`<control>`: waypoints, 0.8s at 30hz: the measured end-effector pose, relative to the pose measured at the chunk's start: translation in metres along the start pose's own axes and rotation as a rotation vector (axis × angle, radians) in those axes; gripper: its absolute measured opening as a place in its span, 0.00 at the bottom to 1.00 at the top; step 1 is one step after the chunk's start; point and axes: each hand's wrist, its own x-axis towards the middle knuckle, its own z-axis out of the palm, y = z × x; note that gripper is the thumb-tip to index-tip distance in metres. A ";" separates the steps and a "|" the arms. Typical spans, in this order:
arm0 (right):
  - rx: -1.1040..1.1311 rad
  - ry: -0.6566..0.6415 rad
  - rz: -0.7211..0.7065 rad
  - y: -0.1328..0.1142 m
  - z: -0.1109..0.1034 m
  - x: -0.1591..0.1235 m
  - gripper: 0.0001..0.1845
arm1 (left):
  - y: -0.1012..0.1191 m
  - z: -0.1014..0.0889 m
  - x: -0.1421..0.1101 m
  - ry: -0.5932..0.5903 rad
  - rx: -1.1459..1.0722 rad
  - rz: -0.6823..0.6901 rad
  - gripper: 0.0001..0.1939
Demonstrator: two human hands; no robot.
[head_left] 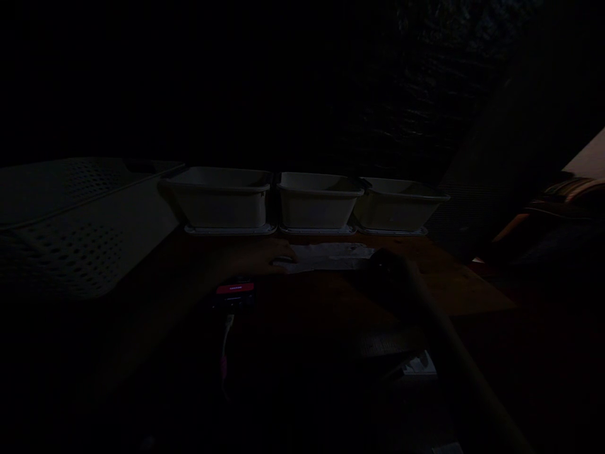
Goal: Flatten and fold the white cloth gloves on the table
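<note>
The picture is very dark. A pale white cloth (331, 257) lies flat on the brown table (454, 284), in front of three white bins. My left hand (267, 260) rests at the cloth's left end, its fingers seemingly stretched out flat onto the edge. My right hand (388, 265) is a dark shape at the cloth's right end, with its forearm running down to the lower right. Its fingers are lost in shadow.
Three white bins (316, 202) stand in a row at the table's back. A white perforated laundry basket (70, 233) lies at the left. A small device with a red lit screen (235, 291) and a cable sits near my left wrist.
</note>
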 end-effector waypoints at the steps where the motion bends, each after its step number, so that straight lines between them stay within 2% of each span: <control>1: 0.009 -0.004 -0.005 -0.001 -0.001 -0.001 0.10 | -0.001 0.000 0.000 -0.002 0.001 0.007 0.15; 6: 0.056 -0.032 -0.002 -0.007 -0.001 -0.005 0.10 | -0.002 0.001 0.000 0.001 -0.002 0.006 0.17; 16: 0.066 -0.075 0.079 0.004 0.006 -0.005 0.16 | -0.003 0.002 0.000 0.023 -0.018 0.035 0.16; 21: 0.128 -0.083 0.092 -0.019 0.003 -0.010 0.18 | -0.001 0.001 0.000 0.013 0.000 0.029 0.16; 24: 0.085 -0.073 0.083 -0.034 0.000 -0.011 0.18 | 0.000 0.000 0.001 0.007 0.016 0.025 0.16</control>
